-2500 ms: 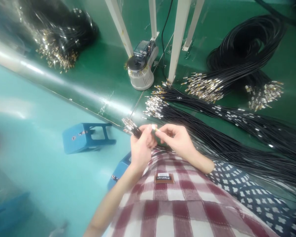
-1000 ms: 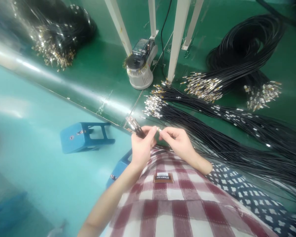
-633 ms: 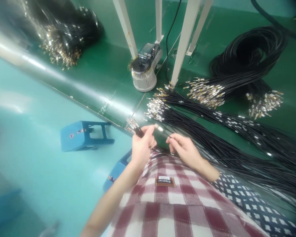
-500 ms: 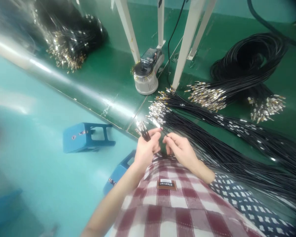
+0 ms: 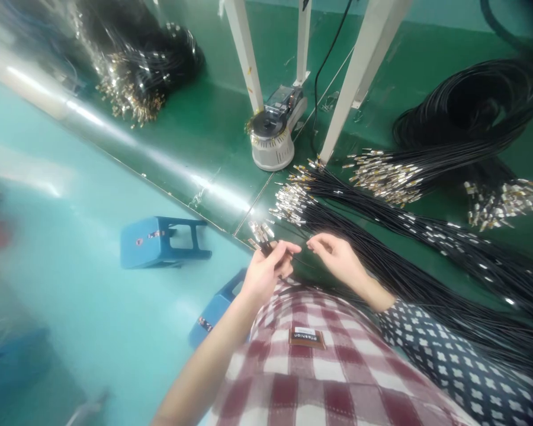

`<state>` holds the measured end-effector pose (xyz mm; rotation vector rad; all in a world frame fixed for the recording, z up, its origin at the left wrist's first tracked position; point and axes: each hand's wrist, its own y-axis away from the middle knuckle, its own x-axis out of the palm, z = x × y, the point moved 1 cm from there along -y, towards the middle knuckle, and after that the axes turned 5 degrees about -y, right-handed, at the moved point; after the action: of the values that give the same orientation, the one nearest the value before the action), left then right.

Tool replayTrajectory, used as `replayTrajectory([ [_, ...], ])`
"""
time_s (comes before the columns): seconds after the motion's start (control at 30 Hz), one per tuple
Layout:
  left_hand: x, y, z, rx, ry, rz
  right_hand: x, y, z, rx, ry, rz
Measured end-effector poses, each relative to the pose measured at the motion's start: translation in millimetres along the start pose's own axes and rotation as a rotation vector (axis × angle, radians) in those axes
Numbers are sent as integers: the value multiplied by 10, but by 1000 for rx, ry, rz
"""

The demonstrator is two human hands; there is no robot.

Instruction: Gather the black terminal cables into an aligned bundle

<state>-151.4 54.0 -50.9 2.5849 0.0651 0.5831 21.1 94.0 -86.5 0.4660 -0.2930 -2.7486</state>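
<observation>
My left hand [image 5: 266, 273] is closed around a small bunch of black cables [image 5: 262, 235], whose silver metal ends stick up above the fingers. My right hand [image 5: 340, 259] is a short way to the right, thumb and fingertips pinched together; whatever is between them is too small to make out. Beyond both hands, on the green table, lies a large bundle of black cables [image 5: 359, 245] with its silver-tipped ends [image 5: 291, 204] towards the left. The lower part of the bunch in my left hand is hidden by the hand and the checked apron [image 5: 284, 367].
A round white-and-grey dispenser [image 5: 273, 151] stands by white posts [image 5: 244, 53] on the green table [image 5: 177, 151]. Coiled cables [image 5: 466, 100] lie at the right, another cable heap [image 5: 146, 65] at the far left. Blue stools [image 5: 142, 242] stand on the floor by the table edge.
My right hand has moved right, away from my left hand and its bunch, and its fingers have straightened somewhat. My left hand still grips the cables. The view has shifted slightly.
</observation>
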Motion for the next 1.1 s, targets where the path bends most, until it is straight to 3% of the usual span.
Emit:
replayTrajectory([
  [0.1,19,39,-19,-2,-42,49,62,-87,225,-51,-237,-9],
  [0.27,79,102,-45,24,-117,156,99,-135,696,-57,-395,115],
  [0.53,119,178,-105,-40,-199,302,37,-93,859,1,-521,121],
  [0.63,159,197,-104,-39,-178,274,19,-63,919,20,-528,117],
  [0.83,298,219,-117,36,-114,94,23,8,948,-7,-552,72],
  [1.1,332,216,-135,-4,-78,97,119,124,906,28,-656,-41],
])
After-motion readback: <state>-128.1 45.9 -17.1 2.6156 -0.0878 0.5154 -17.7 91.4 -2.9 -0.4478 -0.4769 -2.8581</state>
